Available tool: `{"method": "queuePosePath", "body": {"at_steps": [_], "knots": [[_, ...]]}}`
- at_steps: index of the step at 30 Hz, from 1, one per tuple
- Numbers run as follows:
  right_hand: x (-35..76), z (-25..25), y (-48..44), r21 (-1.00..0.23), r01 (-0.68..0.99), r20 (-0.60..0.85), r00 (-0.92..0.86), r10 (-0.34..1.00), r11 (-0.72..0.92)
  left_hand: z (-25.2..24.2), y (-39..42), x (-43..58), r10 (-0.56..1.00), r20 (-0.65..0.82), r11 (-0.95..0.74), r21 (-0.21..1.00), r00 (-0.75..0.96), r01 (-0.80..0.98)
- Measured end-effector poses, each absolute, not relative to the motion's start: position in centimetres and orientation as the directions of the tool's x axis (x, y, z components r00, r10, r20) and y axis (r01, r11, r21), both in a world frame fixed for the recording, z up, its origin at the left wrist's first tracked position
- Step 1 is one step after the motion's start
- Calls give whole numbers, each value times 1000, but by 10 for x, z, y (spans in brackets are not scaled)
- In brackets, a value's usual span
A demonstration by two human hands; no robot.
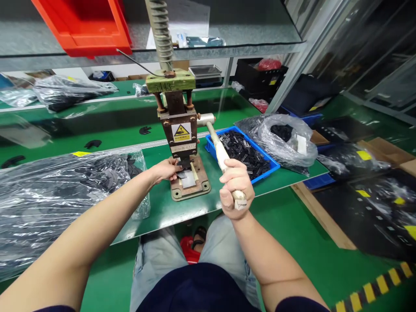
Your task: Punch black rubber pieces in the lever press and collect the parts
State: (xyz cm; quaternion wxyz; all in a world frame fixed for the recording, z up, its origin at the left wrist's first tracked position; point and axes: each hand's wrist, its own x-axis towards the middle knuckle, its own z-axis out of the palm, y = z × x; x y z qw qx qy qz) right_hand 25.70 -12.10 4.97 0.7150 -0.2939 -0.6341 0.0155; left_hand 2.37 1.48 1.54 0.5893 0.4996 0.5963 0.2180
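A small hand press (180, 130) with a yellow warning label stands on the green bench (162, 208). My right hand (236, 186) is wrapped around the end of its long pale lever handle (218, 149), which slopes down toward me. My left hand (166, 169) reaches to the press base plate (190, 184), its fingers pinched on a small dark flat part (182, 174) lying under the ram. The fingertips are partly hidden by the press.
A blue tray (271, 164) of several small black parts sits right of the press, with a clear bag (279, 138) of black parts beside it. A large plastic bag (58, 190) of black parts covers the bench's left. An orange bin (84, 26) sits on the shelf above.
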Motion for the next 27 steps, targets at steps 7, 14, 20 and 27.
{"method": "queuePosePath", "body": {"at_steps": [7, 14, 20, 27], "knots": [[260, 53, -122, -427, 336, 904, 151, 400, 839, 21, 11, 24, 845, -500, 432, 847, 190, 309], [267, 54, -127, -422, 340, 904, 80, 421, 841, 29, -6, 19, 864, -442, 404, 895, 243, 191], [265, 54, -126, -421, 316, 906, 107, 408, 850, 34, -14, -56, 911, -230, 140, 953, 342, 268], [259, 55, -119, -402, 323, 916, 165, 367, 857, 34, -26, -166, 904, -296, -282, 129, 309, 951]]}}
